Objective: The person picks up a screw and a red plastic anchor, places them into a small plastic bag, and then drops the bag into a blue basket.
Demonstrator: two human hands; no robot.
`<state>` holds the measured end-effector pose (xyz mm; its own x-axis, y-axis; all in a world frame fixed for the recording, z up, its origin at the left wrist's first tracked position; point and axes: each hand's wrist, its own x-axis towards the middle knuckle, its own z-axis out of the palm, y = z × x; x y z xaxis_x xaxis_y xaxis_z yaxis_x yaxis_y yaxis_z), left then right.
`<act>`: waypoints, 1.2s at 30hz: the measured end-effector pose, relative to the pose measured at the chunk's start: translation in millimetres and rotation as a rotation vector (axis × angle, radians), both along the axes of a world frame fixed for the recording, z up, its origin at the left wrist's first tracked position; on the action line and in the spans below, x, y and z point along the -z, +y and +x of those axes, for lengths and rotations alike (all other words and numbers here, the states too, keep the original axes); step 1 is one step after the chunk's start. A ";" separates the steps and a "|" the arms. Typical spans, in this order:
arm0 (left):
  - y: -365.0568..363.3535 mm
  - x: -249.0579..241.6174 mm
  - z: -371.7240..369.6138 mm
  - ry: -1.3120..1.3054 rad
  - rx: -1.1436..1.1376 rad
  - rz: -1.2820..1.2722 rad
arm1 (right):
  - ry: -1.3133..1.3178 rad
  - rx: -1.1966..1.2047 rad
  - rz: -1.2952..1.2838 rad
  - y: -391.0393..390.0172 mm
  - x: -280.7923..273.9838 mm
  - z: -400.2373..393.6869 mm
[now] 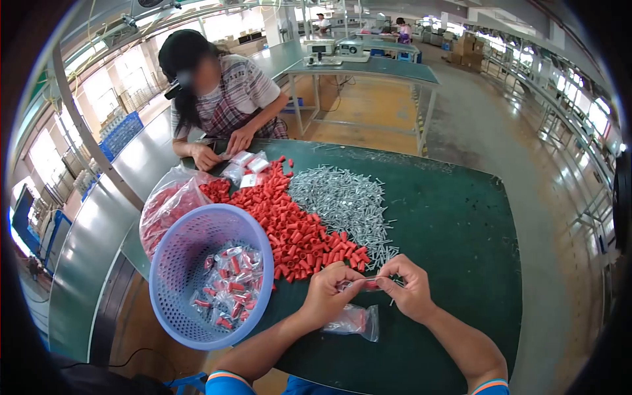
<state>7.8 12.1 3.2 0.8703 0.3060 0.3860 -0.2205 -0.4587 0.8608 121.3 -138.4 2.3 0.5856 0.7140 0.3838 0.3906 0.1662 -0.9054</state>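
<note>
My left hand and my right hand meet over the near part of the green table, fingers closed in a pinch. Between them stretches a small clear plastic bag with something red in it; the fingers hide much of it. Just below, clear plastic bags lie flat, a reddish tint showing through. Beyond my hands spreads a heap of red plastic caps. Beside it lies a pile of silvery screws, whose near end reaches my right fingertips.
A purple perforated basket with filled bags stands at the left edge. Behind it sits a large clear bag of red pieces. Across the green table, a co-worker handles small items near white packets.
</note>
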 end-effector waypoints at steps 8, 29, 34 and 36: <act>-2.0 2.2 -3.2 -0.062 -0.015 0.021 | 0.053 -0.016 -0.001 1.5 8.1 -3.9; -0.1 -6.5 -3.3 0.076 -0.061 0.115 | 0.142 -0.026 -0.007 3.0 2.3 -8.1; 0.2 -0.4 0.8 0.006 -0.035 0.141 | 0.062 0.039 -0.077 3.9 6.2 -4.4; 2.7 5.9 1.9 0.012 -0.075 0.125 | 0.273 -0.030 -0.066 5.1 0.9 -5.6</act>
